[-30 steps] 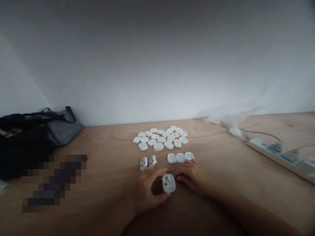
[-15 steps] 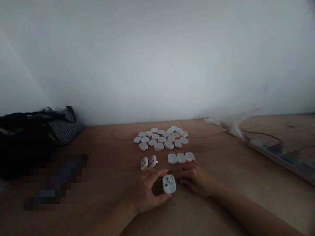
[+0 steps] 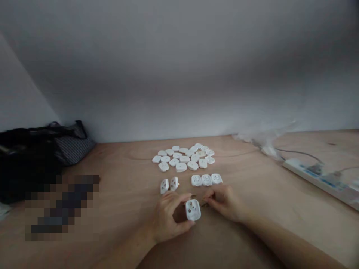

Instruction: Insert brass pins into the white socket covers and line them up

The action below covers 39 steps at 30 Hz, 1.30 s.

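Note:
My left hand (image 3: 171, 215) grips a white square plug housing (image 3: 193, 210) between thumb and fingers, its face with openings turned toward me. Just to the right, my right hand (image 3: 223, 201) has its thumb and forefinger pinched close to small brassy pieces (image 3: 205, 203); what the fingertips hold is too small to tell. Two white housings (image 3: 174, 183) stand on edge behind my left hand. Beyond my right hand three more (image 3: 206, 180) lie in a row. Farther back several white housings (image 3: 184, 159) lie in a loose cluster.
On the right of the wooden table (image 3: 126, 216) lies a white power strip (image 3: 322, 179) with plugs and cables. Clear plastic wrap (image 3: 266, 140) is near the wall. A dark bag (image 3: 33, 160) sits at the left, with a blurred dark object (image 3: 67, 205) in front.
My right hand has shifted slightly and its thumb and forefinger are now pinched, uncovering more of the row of three housings. My left hand and its housing have stayed in place. The scene is brighter.

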{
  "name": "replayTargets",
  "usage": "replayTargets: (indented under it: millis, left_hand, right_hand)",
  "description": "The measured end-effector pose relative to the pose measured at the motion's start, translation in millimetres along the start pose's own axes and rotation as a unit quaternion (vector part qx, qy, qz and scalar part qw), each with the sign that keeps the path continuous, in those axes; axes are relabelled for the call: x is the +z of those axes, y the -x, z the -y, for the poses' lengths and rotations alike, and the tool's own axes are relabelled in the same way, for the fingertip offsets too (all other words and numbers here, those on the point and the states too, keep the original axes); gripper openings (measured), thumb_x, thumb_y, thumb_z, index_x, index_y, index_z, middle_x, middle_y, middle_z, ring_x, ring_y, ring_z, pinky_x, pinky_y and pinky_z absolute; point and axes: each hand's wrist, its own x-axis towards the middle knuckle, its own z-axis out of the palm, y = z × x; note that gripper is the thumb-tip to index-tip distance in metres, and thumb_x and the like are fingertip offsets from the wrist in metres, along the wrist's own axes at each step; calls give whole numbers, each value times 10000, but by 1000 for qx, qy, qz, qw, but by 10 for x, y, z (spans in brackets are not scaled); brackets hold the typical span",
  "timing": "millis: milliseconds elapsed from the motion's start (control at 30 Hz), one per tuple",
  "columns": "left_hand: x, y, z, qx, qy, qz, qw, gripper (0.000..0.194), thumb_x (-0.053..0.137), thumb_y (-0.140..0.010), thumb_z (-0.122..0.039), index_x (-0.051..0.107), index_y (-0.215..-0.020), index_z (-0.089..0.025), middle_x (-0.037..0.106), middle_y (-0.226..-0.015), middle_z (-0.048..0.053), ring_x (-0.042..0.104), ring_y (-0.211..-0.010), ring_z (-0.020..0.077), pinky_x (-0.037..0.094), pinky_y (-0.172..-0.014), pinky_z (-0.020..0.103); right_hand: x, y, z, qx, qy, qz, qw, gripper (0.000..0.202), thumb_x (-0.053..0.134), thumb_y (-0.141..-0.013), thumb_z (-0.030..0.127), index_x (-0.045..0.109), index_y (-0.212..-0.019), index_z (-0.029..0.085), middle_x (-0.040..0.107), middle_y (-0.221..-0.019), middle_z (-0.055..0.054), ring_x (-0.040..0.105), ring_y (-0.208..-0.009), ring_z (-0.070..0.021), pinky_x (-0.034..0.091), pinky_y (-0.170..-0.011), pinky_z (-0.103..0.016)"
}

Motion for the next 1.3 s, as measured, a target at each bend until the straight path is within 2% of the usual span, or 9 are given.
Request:
replayTargets:
  millis: [100, 167, 300, 467, 567, 733, 900, 1133, 1300]
  left_hand:
    - [2, -5, -3, 5, 3, 2, 1000, 533, 703, -671, -349, 497, -1145, -221, 680, -998, 46, 634, -883, 232, 457, -854, 388]
    - [-1, -11, -8, 1, 3, -1, 1000, 525, 701, -670, -351, 504, -1140, -220, 681, -997, 45, 635, -881, 230, 459, -852, 382]
    - [-7, -16, -14, -1, -1, 0, 1000, 552, 705, -662, -345, 504, -1159, -217, 688, -984, 38, 638, -879, 227, 466, -848, 372]
    - [-3, -15, -25, -6, 5, -2, 1000, 605, 707, -658, -341, 457, -1197, -225, 687, -991, 34, 632, -904, 232, 455, -861, 395]
    - [4, -17, -40, -13, 3, -5, 1000, 592, 711, -649, -330, 471, -1181, -226, 690, -973, 30, 634, -882, 232, 458, -848, 390]
    - [22, -26, -46, -4, 7, -8, 1000, 556, 705, -640, -347, 508, -1144, -220, 689, -950, 34, 638, -832, 222, 469, -806, 371]
    - [28, -36, -61, -8, 18, -8, 1000, 553, 706, -633, -335, 514, -1138, -216, 689, -947, 36, 639, -820, 223, 470, -811, 378]
    - [36, -46, -89, -14, -2, -25, 1000, 512, 699, -627, -335, 550, -1101, -212, 699, -942, 39, 640, -831, 227, 483, -804, 378]
    - [44, -59, -85, -9, -16, -27, 999, 490, 700, -628, -358, 565, -1075, -212, 702, -966, 41, 644, -867, 237, 393, -965, 450]
  right_hand:
    - [-15, 1, 20, -23, 16, -24, 999, 209, 482, -837, 161, 608, -1003, 177, 652, -809, -52, 597, -731, -171, 473, -679, -294]
    - [-31, -1, 36, -56, 35, -22, 998, 277, 429, -862, 154, 580, -1093, 182, 633, -874, -73, 585, -804, -187, 464, -737, -328]
    - [-30, -7, 46, -49, 27, -7, 998, 195, 444, -869, 168, 622, -942, 196, 638, -844, -56, 579, -797, -182, 454, -738, -325]
    - [42, 12, 60, 23, -112, -26, 993, 100, 543, -843, 259, 580, -903, 188, 631, -736, -14, 588, -674, -144, 482, -625, -259]
    - [71, 37, 113, 14, -157, -32, 987, 105, 573, -835, 296, 588, -846, 193, 640, -745, -15, 601, -687, -145, 490, -636, -259]
    - [101, 35, 199, -75, -120, -19, 990, 108, 605, -822, 302, 642, -783, 208, 679, -782, -28, 607, -761, -171, 465, -747, -313]
    - [108, 6, 188, -101, -114, 4, 988, 98, 592, -836, 274, 663, -796, 219, 692, -765, -12, 616, -728, -159, 451, -723, -299]
    - [82, 13, 179, -143, -11, 21, 989, 88, 568, -832, 189, 648, -834, 226, 694, -777, -5, 604, -737, -164, 395, -759, -324]
    - [108, 29, 191, -145, 36, -3, 989, 118, 550, -813, 150, 638, -821, 229, 701, -791, -4, 599, -742, -168, 370, -766, -338]
